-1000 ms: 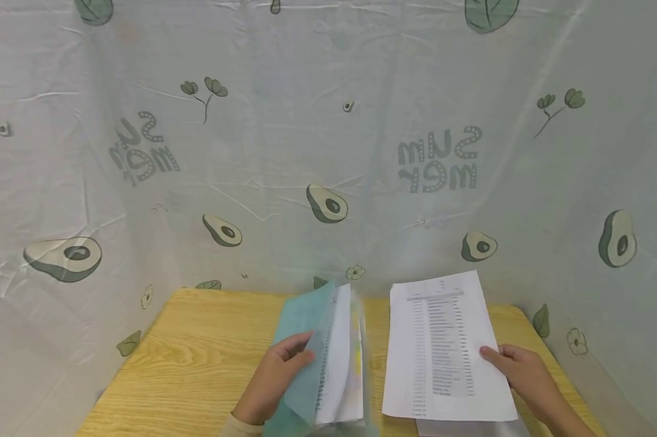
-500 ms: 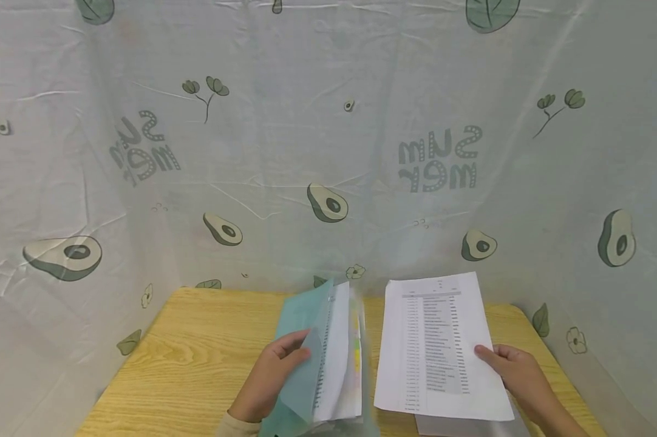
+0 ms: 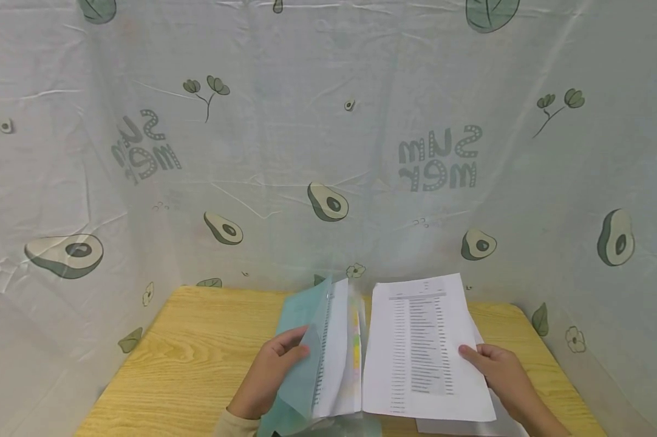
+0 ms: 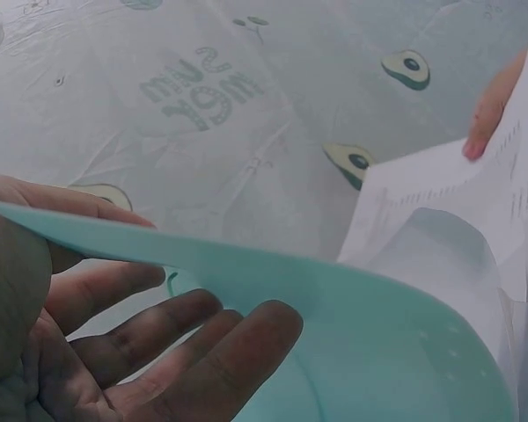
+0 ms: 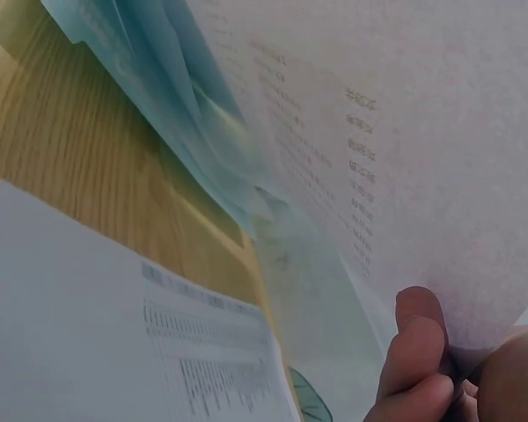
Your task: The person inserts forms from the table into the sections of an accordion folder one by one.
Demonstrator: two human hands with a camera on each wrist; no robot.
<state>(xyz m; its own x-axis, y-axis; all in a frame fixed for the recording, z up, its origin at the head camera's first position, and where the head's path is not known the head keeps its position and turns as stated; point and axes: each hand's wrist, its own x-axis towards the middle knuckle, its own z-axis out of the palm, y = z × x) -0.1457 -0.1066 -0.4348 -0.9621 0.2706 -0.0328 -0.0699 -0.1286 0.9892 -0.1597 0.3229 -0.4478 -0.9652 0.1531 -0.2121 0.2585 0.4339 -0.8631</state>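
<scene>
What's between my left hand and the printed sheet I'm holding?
In the head view, the teal folder cover, white pages and coloured tabs lie between your left hand and the printed sheet.

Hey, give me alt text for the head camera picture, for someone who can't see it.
A person's left hand holds open a teal folder of papers, while the right hand holds a printed sheet beside it. Another sheet, partly hidden by that one, lies on a wood-grain table, with a pale avocado-print curtain behind.

Yellow wood-grain table (image 3: 197,352); printed white sheet (image 5: 70,325) lying on right part; teal folder (image 3: 298,312) touching it or not, unclear
</scene>
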